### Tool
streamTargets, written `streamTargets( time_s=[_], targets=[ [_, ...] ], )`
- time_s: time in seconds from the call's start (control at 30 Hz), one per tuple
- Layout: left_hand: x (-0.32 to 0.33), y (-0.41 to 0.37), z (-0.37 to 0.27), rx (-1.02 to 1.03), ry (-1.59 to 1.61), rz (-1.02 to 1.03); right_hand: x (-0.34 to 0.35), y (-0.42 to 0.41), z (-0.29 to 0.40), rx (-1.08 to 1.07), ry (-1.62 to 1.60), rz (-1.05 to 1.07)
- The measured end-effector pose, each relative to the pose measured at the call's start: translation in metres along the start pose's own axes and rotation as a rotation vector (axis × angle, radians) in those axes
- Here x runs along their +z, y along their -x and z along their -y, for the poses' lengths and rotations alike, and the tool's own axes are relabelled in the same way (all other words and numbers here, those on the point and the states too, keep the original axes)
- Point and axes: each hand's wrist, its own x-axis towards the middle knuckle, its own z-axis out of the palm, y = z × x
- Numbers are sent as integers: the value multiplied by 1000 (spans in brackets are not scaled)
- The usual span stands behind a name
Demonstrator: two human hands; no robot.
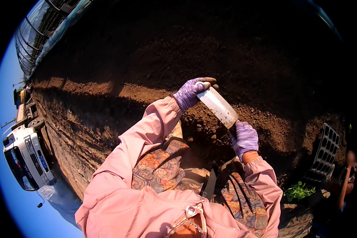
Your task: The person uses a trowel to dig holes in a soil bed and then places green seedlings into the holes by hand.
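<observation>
Both my hands wear purple knitted gloves with dark palms. Between them, over loose brown soil (255, 125), is a pale, curved metal blade (218, 107), apparently a hand trowel's. My left hand (193, 92) grips its upper end, thumb laid on the near face. At the lower end, my right hand (245, 138) is closed at a dark part that looks like the handle; the glove hides most of it. Dirt specks the blade, mostly towards my right hand. My patterned trouser knees (160, 166) are bent below.
A black seedling tray (325, 151) stands tilted at the right, with leafy green seedlings (300, 191) nearby. Another person (346, 181) is at the right rim. A sunlit soil ridge (89, 88) runs leftward. Further off are a white truck (28, 157) and a plastic-covered hoop greenhouse (52, 43).
</observation>
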Motion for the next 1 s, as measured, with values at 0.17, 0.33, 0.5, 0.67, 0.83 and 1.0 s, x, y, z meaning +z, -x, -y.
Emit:
streamTargets(
  time_s=[0.17,0.33,0.5,0.67,0.83,1.0],
  targets=[
    [19,4,-5,-17,-82,85,-13,0,5,275,-431,423],
    [25,0,3,7,-642,-225,20,14,-6,350,-767,415],
    [66,29,30,714,-1698,-146,8,8,7,416,-1079,446],
    [52,11,36,678,-1758,-221,25,13,3,410,-1241,493],
    [-31,-11,-5,727,-1948,-589,5,18,13,394,-1128,533],
    [-62,-2,-6,49,-890,-786,4,12,3,416,-1250,442]
  ],
)
